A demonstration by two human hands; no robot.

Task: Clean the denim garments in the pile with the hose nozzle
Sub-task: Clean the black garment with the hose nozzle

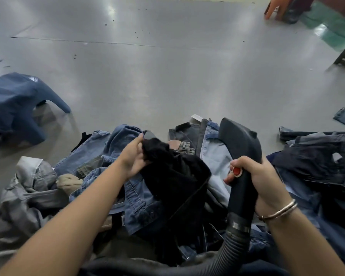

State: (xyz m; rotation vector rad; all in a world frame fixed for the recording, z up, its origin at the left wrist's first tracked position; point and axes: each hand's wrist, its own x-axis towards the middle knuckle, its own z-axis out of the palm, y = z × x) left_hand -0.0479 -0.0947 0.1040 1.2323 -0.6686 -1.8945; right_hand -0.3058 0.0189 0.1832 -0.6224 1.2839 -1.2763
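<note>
Left of the pile (pixel 112 176), a blue garment (pixel 14 104) lies apart.

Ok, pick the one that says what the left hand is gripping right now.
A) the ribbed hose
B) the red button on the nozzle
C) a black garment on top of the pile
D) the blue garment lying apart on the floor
C: the left hand has its fingers curled round the black garment on top of the pile, while the right hand holds the hose nozzle.
</note>
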